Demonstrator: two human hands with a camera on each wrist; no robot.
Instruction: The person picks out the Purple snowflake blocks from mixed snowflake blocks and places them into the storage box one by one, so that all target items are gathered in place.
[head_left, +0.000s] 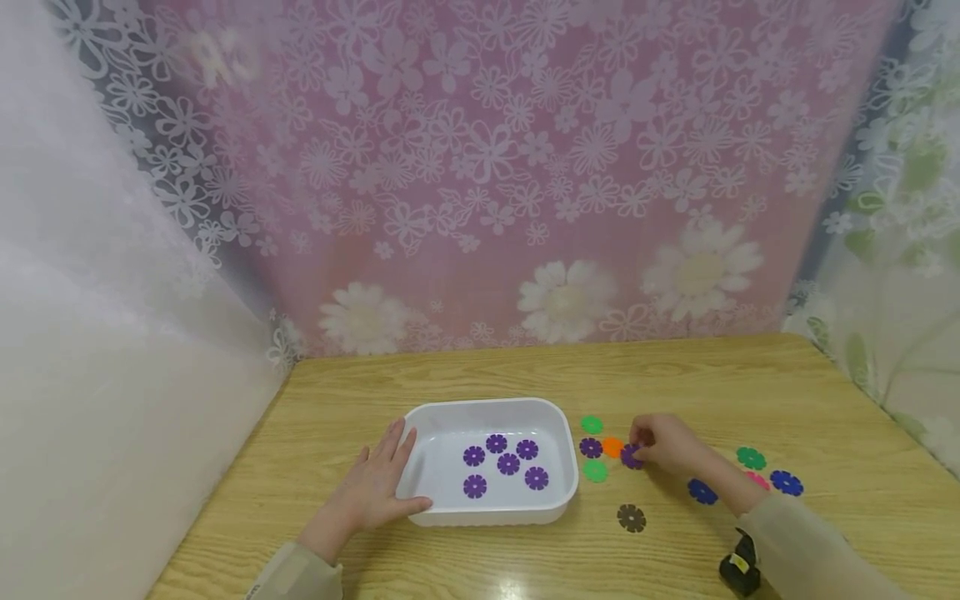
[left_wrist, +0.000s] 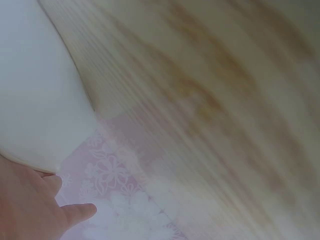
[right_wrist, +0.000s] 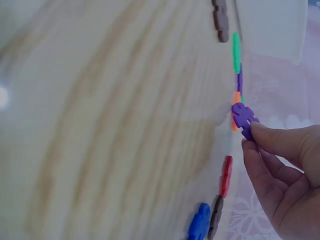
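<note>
Between thumb and fingertips my right hand (head_left: 670, 446) pinches a purple notched disc (right_wrist: 244, 119), tilted up from the table in the right wrist view. Just left of it lie an orange disc (head_left: 612, 447), another purple disc (head_left: 591, 448) and two light green discs (head_left: 595, 471). My left hand (head_left: 375, 487) rests on the left end of a white plastic tub (head_left: 491, 511), fingers spread and thumb at the front rim. Inside that tub, several purple discs (head_left: 508, 464) lie flat on the bottom. The left wrist view shows only part of the hand against the tub's white wall (left_wrist: 45, 100).
A dark brown disc (head_left: 632, 518) lies in front of the right hand. Near the right forearm are two blue discs (head_left: 786, 482), a pink disc (head_left: 758, 480) and a dark green disc (head_left: 751, 458). Floral curtains (head_left: 480, 208) hang behind the wooden table (head_left: 375, 375).
</note>
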